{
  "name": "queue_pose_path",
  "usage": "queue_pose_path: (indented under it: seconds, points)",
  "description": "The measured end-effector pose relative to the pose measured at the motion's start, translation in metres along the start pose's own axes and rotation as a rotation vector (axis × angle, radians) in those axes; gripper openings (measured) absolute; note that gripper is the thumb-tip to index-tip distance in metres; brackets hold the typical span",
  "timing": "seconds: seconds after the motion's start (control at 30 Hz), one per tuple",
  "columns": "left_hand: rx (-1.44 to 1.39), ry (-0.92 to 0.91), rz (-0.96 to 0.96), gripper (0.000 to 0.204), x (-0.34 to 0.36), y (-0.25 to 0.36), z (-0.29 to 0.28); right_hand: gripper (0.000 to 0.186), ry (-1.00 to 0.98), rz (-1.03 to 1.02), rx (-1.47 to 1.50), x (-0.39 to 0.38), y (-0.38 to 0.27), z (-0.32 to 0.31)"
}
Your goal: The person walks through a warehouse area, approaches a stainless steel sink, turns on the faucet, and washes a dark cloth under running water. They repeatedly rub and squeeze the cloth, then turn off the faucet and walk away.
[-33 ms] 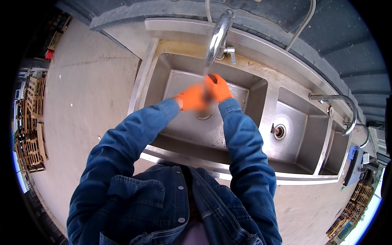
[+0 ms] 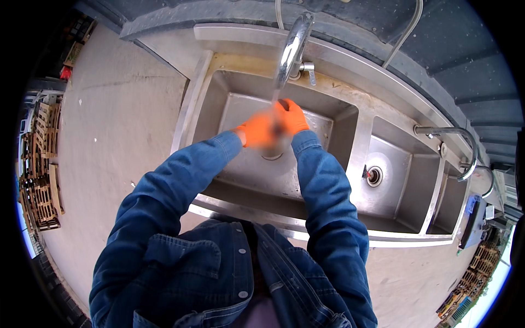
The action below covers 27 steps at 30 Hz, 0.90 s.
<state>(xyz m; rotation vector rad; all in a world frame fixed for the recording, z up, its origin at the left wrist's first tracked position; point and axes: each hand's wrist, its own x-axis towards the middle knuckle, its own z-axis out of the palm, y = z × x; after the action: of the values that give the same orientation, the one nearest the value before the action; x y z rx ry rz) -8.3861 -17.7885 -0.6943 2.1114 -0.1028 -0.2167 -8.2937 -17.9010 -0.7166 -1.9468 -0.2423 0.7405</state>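
Observation:
Both my hands wear orange gloves and meet over the large left sink basin (image 2: 240, 169), under the chrome faucet (image 2: 294, 49). Water (image 2: 277, 94) runs from its spout onto them. My right hand (image 2: 295, 118) has its fingers curled round something dark, only a bit of which shows at the fingertips. Pressed close on its left is my left hand (image 2: 255, 130), smeared by motion so its fingers cannot be made out. A dark blurred patch (image 2: 278, 130) lies between the two gloves; its kind cannot be told. Below them, part of a round drain (image 2: 272, 157) shows.
To the right, a smaller basin (image 2: 391, 191) has a drain (image 2: 374, 176) with a small red and black thing beside it. A second faucet (image 2: 456, 132) curves over the right end. The basin's front rim lies under my forearms. Wooden pallets (image 2: 44, 164) are stacked at far left.
My right forearm has shifted very slightly left. Both hands stay together under the running water.

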Motion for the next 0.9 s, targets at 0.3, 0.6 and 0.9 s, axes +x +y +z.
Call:
queue_pose_path:
  seconds: [0.3, 0.6, 0.9]
  points:
    - [0.341, 0.066, -0.017, 0.021, -0.001, -0.005, -0.011, 0.042, -0.015, 0.002, 0.383, 0.002, 0.000, 0.011]
    - [-0.869, 0.031, -0.414, 0.042, -0.010, -0.008, -0.060, 0.046, -0.174, 0.275, 0.444, -0.012, 0.006, -0.022]
    - [-1.655, 0.324, -0.519, 0.054, -0.014, -0.019, -0.016, 0.035, 0.096, 0.185, 1.057, -0.021, 0.001, -0.004]
